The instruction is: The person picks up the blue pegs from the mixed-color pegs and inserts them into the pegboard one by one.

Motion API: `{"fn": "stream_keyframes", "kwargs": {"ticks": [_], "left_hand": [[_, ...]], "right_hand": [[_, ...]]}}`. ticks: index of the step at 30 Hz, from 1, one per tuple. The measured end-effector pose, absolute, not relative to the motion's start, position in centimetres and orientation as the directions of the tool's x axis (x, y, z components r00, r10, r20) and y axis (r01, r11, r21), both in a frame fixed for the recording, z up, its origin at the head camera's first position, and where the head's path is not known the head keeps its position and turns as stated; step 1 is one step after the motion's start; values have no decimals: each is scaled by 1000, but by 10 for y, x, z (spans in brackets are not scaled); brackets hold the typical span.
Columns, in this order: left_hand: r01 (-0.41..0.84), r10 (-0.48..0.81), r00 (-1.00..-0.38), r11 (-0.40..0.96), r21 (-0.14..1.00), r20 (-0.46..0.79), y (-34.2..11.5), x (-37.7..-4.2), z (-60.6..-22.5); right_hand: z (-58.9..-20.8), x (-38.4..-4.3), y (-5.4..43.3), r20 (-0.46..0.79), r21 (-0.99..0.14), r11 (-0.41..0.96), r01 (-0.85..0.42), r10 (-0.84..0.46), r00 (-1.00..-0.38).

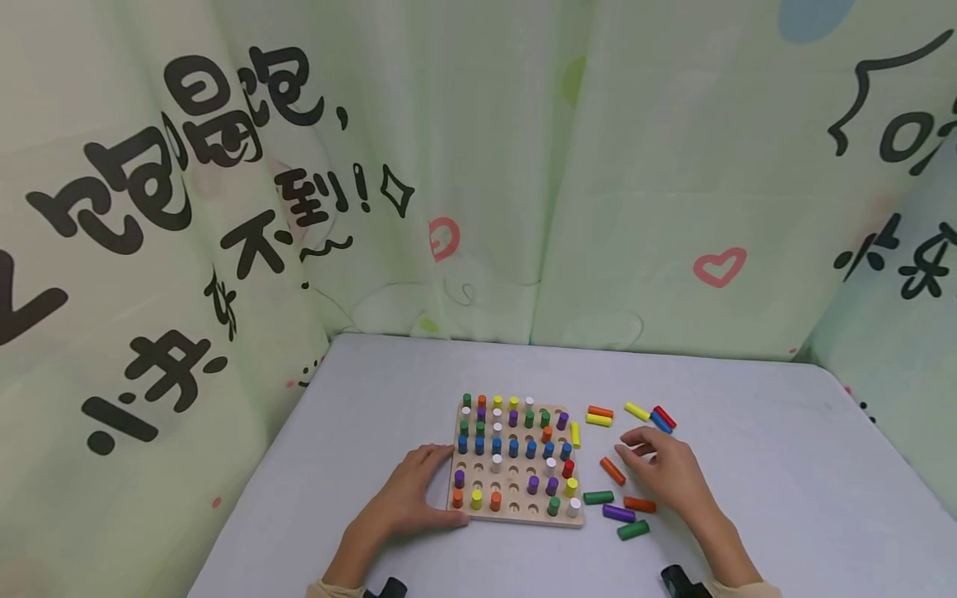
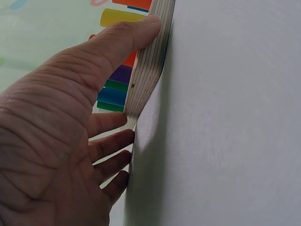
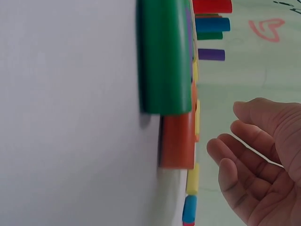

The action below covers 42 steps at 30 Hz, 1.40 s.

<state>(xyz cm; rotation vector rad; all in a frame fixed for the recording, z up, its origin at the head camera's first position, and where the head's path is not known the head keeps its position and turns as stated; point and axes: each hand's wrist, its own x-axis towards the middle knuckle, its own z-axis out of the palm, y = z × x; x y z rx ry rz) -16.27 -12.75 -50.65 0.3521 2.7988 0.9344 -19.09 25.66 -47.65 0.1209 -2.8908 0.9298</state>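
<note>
A wooden pegboard lies on the white table, holding upright coloured pegs, with a whole row of blue pegs across its middle. My left hand steadies its front left corner. The thumb rests on the front edge, while the relaxed fingers lie along the left side. To the right of the board, my right hand hovers over loose pegs with its fingers loosely bent and nothing between them. Nearest to it is an orange peg. A green peg looms close in the right wrist view.
Green, orange and purple pegs lie right of the board. Farther back are yellow, blue and red pegs. Another yellow peg lies along the board's right edge. A printed curtain surrounds the table.
</note>
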Motion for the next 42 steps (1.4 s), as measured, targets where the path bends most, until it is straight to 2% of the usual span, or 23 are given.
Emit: {"fn": "stream_keyframes", "kwargs": {"ticks": [12, 22, 42], "left_hand": [[197, 299, -952, 767, 611, -69, -131, -165, -510], [192, 300, -951, 761, 619, -74, -131, -166, -512], [175, 289, -953, 764, 621, -87, -131, -167, -511]], "right_hand": [[-483, -200, 276, 109, -573, 817, -64, -2, -994], [-485, -206, 290, 157, -562, 825, -63, 32, -987], [-484, -222, 315, 114, -543, 840, 12, 88, -990]]}}
